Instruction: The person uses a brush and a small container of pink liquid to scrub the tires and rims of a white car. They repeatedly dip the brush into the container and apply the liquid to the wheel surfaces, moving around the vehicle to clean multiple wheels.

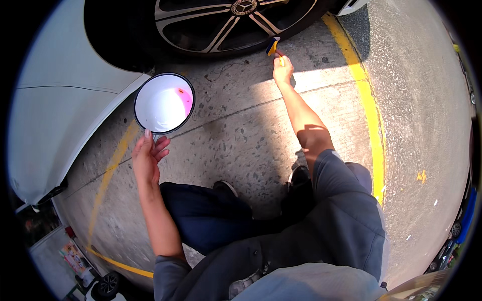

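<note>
My left hand (150,150) grips the handle of a white mug-like pot (160,105) with a dark rim; a little pink liquid lies inside it. My right hand (283,69) is stretched forward, closed round the yellow handle of a small brush (272,47) with a dark blue head. The brush head is at the lower edge of a car tire (241,53); whether it touches the rubber I cannot tell. Above is the dark and silver alloy wheel (222,28) with a Mercedes-Benz hub cap (244,6).
The white car's body panel (67,94) curves along the left, close to the pot. Yellow lines (367,113) mark the concrete ground (226,150). My shoes stand on it below my arms. Other parked vehicles show at the far right and lower left rims.
</note>
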{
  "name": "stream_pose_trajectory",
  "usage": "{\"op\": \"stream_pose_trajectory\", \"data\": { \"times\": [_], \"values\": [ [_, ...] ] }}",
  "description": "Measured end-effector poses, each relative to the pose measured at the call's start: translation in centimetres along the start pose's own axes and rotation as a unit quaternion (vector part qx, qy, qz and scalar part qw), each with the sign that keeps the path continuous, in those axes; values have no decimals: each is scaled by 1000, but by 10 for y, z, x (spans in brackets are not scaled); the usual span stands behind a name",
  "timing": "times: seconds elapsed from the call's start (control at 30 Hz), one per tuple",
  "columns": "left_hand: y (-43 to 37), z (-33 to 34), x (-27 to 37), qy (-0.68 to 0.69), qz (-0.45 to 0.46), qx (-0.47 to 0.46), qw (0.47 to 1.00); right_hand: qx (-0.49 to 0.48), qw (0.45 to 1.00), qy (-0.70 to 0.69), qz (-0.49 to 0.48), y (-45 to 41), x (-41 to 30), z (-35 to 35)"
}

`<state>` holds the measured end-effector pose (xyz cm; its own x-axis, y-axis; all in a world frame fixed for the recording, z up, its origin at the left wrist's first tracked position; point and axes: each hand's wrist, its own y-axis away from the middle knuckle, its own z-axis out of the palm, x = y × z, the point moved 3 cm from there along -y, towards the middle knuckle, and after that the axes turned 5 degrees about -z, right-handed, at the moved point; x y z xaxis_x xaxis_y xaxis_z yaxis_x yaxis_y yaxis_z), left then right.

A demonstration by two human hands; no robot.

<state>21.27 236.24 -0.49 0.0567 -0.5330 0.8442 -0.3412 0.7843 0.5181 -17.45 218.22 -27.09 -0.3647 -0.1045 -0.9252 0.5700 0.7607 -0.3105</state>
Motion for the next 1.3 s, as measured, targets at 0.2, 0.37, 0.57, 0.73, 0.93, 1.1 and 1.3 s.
{"op": "stream_pose_trajectory", "data": {
  "times": [0.2,0.37,0.57,0.73,0.93,1.1,1.3],
  "values": [
    [6,14,12,-37,-39,-39,998,-212,955,-188,90,40,-20,32],
    [-8,33,11,-80,-29,-119,989,170,985,-21,-26,-62,39,-78],
    [-37,70,-28,-92,27,-171,981,-105,981,-156,35,-110,-58,-148],
    [-56,107,-30,-193,71,-174,963,-459,882,-63,-84,-85,-220,-173],
    [-48,116,-33,-279,144,-161,936,-617,659,75,-423,9,-274,-114],
    [-43,110,-37,-331,118,-155,923,-725,655,13,-212,33,-240,-84],
    [-23,126,-39,-205,54,-236,948,-494,721,-346,342,27,-171,-113]
  ]
}}
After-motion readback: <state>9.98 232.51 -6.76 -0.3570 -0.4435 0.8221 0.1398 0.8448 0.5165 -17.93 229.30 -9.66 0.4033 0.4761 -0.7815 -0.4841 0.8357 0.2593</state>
